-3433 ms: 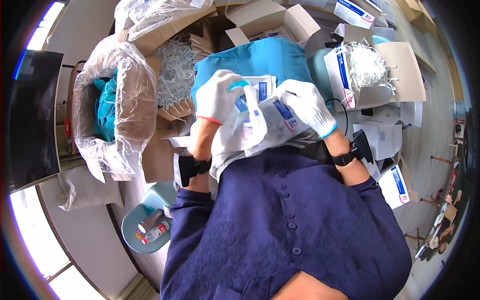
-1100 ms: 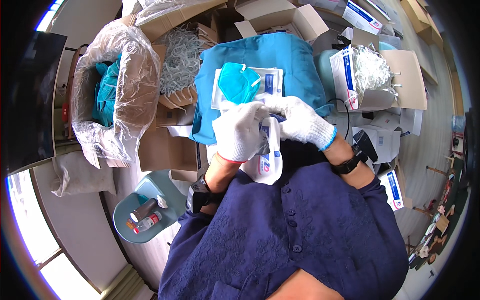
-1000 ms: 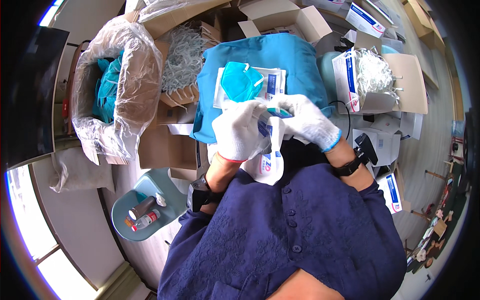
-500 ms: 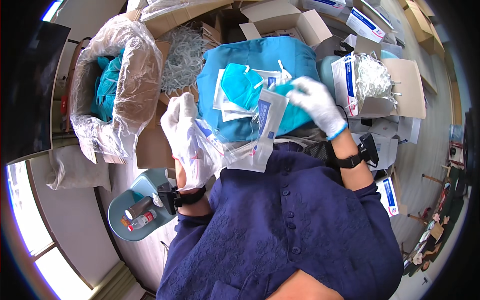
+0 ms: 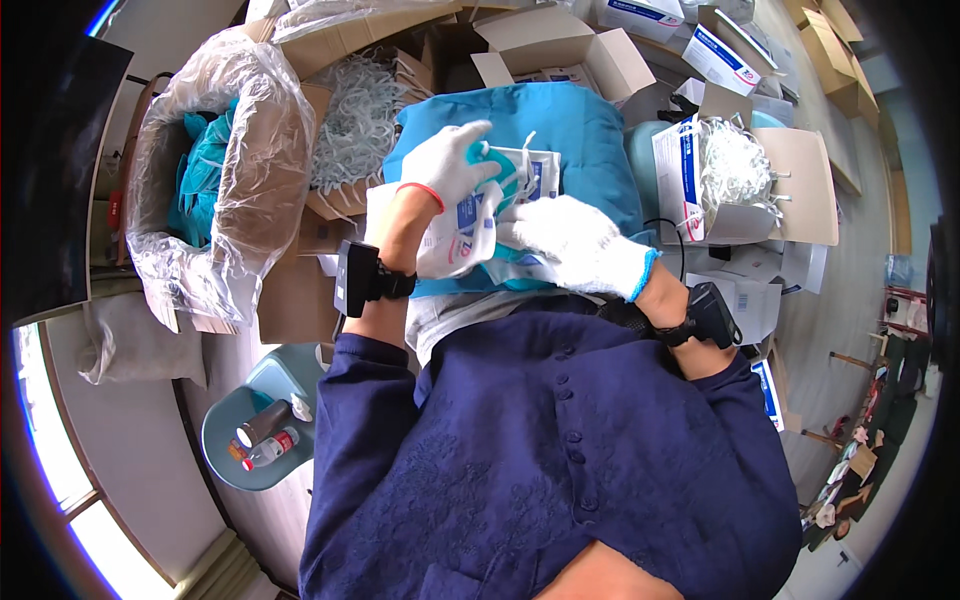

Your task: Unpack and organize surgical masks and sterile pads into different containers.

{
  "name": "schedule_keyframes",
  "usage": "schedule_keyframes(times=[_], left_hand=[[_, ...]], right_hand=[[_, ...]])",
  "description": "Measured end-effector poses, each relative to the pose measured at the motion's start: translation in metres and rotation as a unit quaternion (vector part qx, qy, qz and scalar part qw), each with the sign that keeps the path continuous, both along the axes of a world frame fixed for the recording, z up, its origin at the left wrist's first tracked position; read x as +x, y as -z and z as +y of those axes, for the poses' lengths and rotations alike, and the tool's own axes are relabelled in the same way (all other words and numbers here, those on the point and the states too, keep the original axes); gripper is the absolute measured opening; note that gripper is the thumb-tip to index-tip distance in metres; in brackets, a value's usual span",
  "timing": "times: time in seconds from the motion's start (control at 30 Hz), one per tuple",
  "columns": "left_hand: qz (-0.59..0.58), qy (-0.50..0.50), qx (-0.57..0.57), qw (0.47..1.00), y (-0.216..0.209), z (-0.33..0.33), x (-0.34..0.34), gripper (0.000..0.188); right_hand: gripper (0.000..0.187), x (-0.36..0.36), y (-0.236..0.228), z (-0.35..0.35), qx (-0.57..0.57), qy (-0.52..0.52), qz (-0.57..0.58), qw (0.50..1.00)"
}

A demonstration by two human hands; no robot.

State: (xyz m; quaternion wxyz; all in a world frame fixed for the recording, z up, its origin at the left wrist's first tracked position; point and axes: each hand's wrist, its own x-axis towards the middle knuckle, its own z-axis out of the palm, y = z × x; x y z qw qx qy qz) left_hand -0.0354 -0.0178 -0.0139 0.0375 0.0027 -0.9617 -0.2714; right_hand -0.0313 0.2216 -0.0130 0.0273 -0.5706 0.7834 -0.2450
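Observation:
On a teal cloth cushion [image 5: 580, 130], both my hands wear white gloves. My left hand [image 5: 447, 168] pinches a teal folded face mask [image 5: 505, 170] near its upper edge. My right hand [image 5: 570, 238] is closed, its fingertips at the edge of a white printed packet [image 5: 462, 235] below the mask; the hand partly covers what it grips. Another flat packet [image 5: 543, 172] lies behind the mask, and a thin white ear loop stands up beside it. More teal material shows under my right hand.
A plastic-lined carton [image 5: 270, 160] holding teal masks [image 5: 208, 165] stands at the left. Beside it is a carton of white straps [image 5: 360, 115]. An open box of white straps [image 5: 735, 165] sits at the right. A stool [image 5: 235, 430] carries a bottle [image 5: 270, 449] and a dark tumbler [image 5: 265, 422].
My left hand has moved up and right to the mask. My right hand has come down and left to the packet. The packet that lay slanted in front is now bunched between the hands.

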Motion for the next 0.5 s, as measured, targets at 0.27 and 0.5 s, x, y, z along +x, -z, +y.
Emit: schedule_keyframes(times=[0.27, 0.5], left_hand=[[-0.118, 0.043, 0.040, 0.991, 0.002, 0.031, 0.048, 0.025], [-0.118, 0.043, 0.090, 0.988, 0.021, 0.041, 0.054, 0.020]], right_hand=[[0.019, -0.053, -0.004, 0.020, -0.045, 0.130, 0.058, 0.989], [0.020, -0.081, 0.040, -0.017, 0.074, 0.214, 0.148, 0.963]])
